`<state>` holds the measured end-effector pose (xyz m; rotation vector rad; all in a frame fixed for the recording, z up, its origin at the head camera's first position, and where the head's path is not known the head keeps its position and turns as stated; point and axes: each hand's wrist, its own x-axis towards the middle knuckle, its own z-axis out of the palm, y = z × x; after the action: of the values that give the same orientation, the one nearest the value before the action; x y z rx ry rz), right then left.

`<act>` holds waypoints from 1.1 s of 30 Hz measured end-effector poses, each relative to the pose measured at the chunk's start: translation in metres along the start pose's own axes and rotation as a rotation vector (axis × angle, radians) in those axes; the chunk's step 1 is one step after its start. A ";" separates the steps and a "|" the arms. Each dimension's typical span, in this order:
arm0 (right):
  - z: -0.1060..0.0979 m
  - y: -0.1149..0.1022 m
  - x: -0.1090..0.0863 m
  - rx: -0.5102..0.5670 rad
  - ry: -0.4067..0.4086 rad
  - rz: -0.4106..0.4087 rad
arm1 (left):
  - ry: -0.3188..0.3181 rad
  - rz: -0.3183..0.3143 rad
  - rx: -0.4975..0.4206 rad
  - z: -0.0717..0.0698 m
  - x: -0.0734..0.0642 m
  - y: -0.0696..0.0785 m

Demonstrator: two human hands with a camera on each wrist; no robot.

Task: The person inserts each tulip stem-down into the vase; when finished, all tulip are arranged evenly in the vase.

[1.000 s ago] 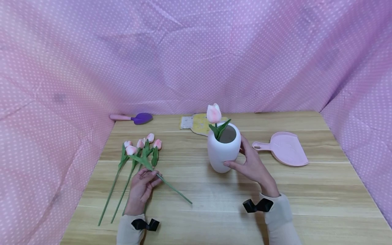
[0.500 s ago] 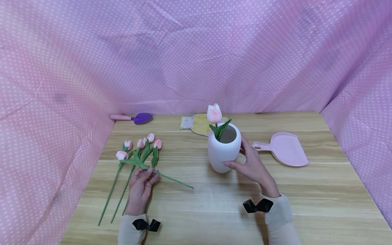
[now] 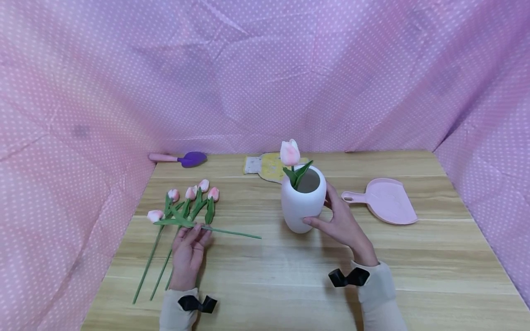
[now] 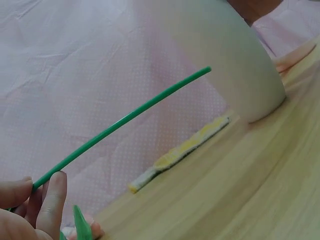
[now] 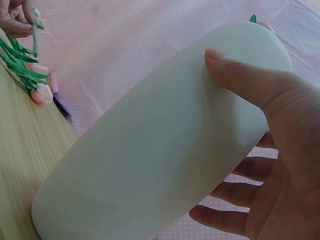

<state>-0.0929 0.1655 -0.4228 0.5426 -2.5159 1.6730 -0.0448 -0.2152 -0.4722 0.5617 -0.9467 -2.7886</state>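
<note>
The left hand pinches 1 flower between thumb and fingers, on the stem just below the leaves. The flower is held nearly level over the left of the table, its bloom to the left and its bare stem end toward the vase. It should handle light; the slim stem looks springy and the leaves soft, so low on the leaves is a fair place to pinch.

The right hand wraps the vase's right side, thumb in front and fingers behind. The vase stands on the table with 1 tulip in its mouth. Its smooth, rounded wall may be slippery and could chip; a broad hold on the body suits it, though ceramic or plastic is hard to tell here. 4 loose flowers lie near the left hand.
</note>
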 end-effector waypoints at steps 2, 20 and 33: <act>0.000 0.001 0.000 0.001 -0.001 -0.002 | 0.005 0.003 -0.029 0.003 -0.001 0.001; 0.000 0.001 0.000 0.007 -0.006 0.011 | -0.011 0.045 -0.206 0.021 -0.011 0.011; -0.001 0.002 0.000 0.001 -0.013 0.025 | -0.086 0.119 -0.235 0.034 -0.017 0.018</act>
<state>-0.0933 0.1667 -0.4242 0.5265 -2.5413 1.6850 -0.0426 -0.2064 -0.4317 0.3430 -0.6305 -2.7809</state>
